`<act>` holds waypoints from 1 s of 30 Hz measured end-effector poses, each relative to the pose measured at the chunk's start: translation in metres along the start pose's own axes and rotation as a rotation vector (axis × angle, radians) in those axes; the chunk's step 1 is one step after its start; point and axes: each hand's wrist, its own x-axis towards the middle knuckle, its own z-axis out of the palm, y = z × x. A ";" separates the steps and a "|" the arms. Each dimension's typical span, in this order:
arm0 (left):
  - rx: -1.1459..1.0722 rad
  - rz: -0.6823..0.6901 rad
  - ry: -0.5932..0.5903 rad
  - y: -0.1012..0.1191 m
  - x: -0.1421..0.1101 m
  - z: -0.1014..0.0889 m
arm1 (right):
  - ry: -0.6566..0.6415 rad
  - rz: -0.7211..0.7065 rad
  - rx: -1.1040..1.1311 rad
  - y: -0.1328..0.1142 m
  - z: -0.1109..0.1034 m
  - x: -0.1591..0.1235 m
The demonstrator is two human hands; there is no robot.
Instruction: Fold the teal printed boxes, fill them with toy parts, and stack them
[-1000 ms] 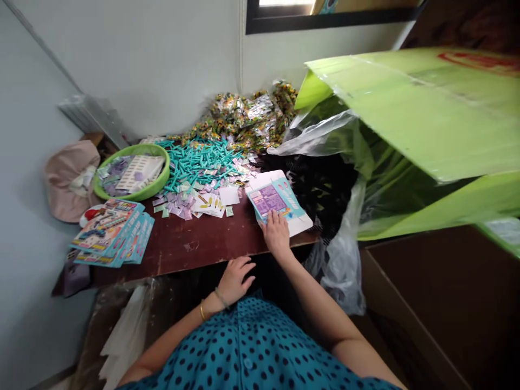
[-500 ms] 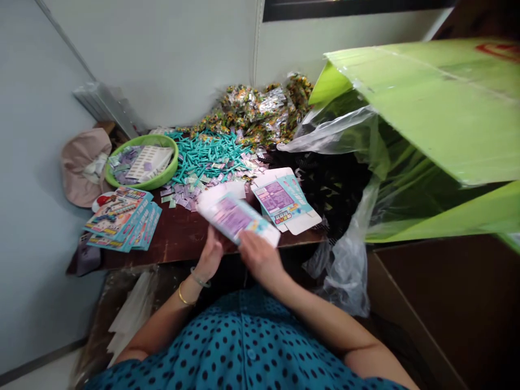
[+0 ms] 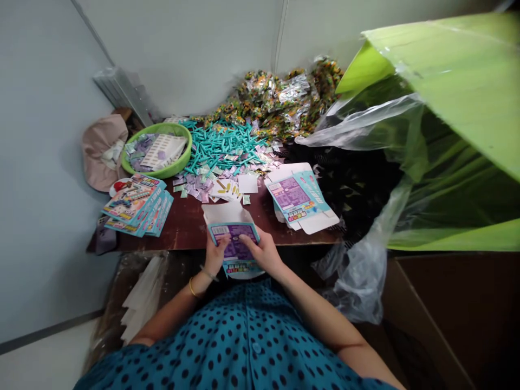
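Both hands grip a flat carton.
Left hand (image 3: 214, 256) and right hand (image 3: 264, 252) clamp the carton (image 3: 234, 244) at the table's (image 3: 182, 227) near edge.

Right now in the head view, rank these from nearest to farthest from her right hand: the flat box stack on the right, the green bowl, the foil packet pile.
Measured from the right hand, which holds the flat box:
1. Flat box stack, just up and right on the table.
2. Green bowl, far left.
3. Foil packet pile, at the back against the wall.
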 end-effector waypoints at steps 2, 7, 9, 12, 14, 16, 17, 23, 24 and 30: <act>0.059 0.108 0.019 0.012 0.010 -0.002 | -0.040 0.083 0.065 0.014 0.002 -0.007; 0.147 0.170 -0.081 0.025 0.033 -0.018 | 0.147 -0.003 -0.099 0.050 0.000 -0.021; 0.169 0.136 -0.154 0.020 0.036 -0.020 | 0.219 -0.061 -0.176 0.055 -0.003 -0.024; 0.169 0.109 -0.200 0.008 0.032 -0.017 | 0.239 -0.037 -0.175 0.056 -0.009 -0.025; 0.170 0.117 -0.182 0.001 0.025 -0.012 | 0.279 -0.002 -0.139 0.056 -0.011 -0.027; 0.182 0.132 -0.155 -0.003 0.017 -0.008 | 0.335 0.006 -0.114 0.057 -0.012 -0.031; 0.195 0.135 -0.153 -0.003 0.013 -0.006 | 0.345 -0.001 -0.112 0.057 -0.012 -0.033; 0.255 0.041 -0.278 0.009 0.005 -0.003 | 0.183 -0.052 -0.235 0.050 -0.029 -0.033; 0.246 0.023 -0.276 0.012 0.006 -0.002 | 0.125 -0.045 -0.258 0.048 -0.034 -0.030; -0.082 -0.241 -0.215 0.018 0.016 0.012 | -0.051 -0.137 -0.421 0.030 -0.056 0.012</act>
